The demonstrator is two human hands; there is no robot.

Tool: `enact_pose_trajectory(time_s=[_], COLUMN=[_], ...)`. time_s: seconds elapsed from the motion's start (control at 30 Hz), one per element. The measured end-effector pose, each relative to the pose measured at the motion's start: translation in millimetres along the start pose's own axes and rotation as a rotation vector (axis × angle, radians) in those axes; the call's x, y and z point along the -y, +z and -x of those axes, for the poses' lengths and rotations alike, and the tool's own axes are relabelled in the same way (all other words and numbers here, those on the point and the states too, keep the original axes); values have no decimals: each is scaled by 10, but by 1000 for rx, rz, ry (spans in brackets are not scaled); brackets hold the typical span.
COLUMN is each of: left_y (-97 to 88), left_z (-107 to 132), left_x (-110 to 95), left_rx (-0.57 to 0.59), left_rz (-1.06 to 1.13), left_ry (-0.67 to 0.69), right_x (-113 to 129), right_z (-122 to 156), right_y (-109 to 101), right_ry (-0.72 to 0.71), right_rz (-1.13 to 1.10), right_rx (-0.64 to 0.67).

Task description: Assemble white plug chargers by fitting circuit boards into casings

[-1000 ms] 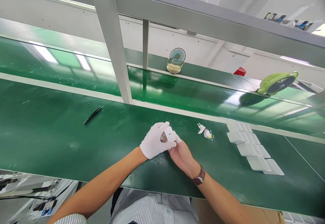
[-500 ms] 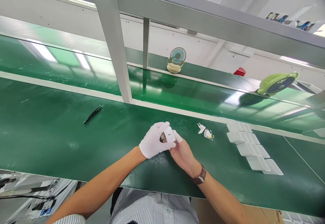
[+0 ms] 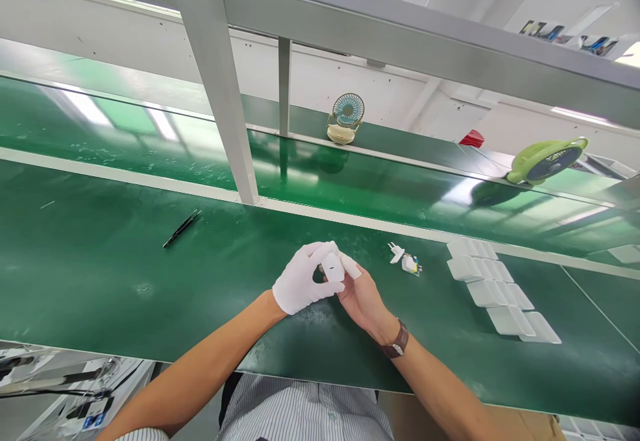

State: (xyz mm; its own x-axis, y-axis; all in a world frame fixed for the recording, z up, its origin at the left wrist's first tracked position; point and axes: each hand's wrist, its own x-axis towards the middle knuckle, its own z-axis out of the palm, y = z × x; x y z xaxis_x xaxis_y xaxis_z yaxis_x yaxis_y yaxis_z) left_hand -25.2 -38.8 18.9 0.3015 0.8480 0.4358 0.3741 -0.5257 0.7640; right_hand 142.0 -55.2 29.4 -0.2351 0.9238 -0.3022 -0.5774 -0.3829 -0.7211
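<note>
In the head view a small white plastic charger housing (image 3: 333, 267) with a dark slot in its face is held above the green bench. My left hand (image 3: 303, 281), in a white glove, pinches it between thumb and fingers. My right hand (image 3: 364, 294) closes on its right side, with a white cover on the thumb; the fingertips behind the housing are hidden. To the right lie a white two-pin plug piece (image 3: 396, 252) and a small circuit board with parts (image 3: 411, 265). Black tweezers (image 3: 181, 229) rest on the bench to the left.
White divided trays (image 3: 493, 271) overlap in a row at the right. A metal post (image 3: 220, 94) rises from the bench behind my hands, under an overhead beam (image 3: 400, 34). Beyond stand a small fan (image 3: 347, 117) and a green fan (image 3: 545, 161).
The housing has turned slightly in my fingers, and my right thumb has shifted a little along its upper right edge. Both hands stay nearly in place.
</note>
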Motion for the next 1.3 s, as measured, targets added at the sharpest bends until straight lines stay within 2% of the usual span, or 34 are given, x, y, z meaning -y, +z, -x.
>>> enact_pose_trajectory(time_s=[0.27, 0.47, 0.57, 0.67, 0.73, 0.8, 0.93, 1.0, 1.13, 1.3], left_y=[3, -20, 29, 121, 174, 198, 170, 151, 141, 115], left_z=[-19, -55, -52, -47, -52, -61, -83, -96, -115, -131], left_x=[-1, -48, -17, 74, 143, 193, 206, 189, 171, 161], left_rx=[5, 64, 44, 16, 6, 21, 57, 71, 96, 135], left_rz=[-35, -57, -60, -25, 45, 109, 94, 58, 35, 16], left_ry=[-46, -84, -120, -254, -370, -446, -432, -443, -446, -488], right_x=[16, -15, 10, 62, 85, 88, 74, 88, 160, 232], right_z=[-32, -70, -148, -227, -253, -257, -232, -222, -240, -331], right_y=[-13, -26, -125, -252, -315, -353, -398, -423, -500, -657], right_ry=[29, 64, -50, -320, -461, -535, -605, -619, -608, -601], right_rz=[5, 4, 154, 498, 708, 818, 905, 886, 748, 840], right_rx=[33, 92, 34, -12, 35, 100, 201, 208, 166, 68])
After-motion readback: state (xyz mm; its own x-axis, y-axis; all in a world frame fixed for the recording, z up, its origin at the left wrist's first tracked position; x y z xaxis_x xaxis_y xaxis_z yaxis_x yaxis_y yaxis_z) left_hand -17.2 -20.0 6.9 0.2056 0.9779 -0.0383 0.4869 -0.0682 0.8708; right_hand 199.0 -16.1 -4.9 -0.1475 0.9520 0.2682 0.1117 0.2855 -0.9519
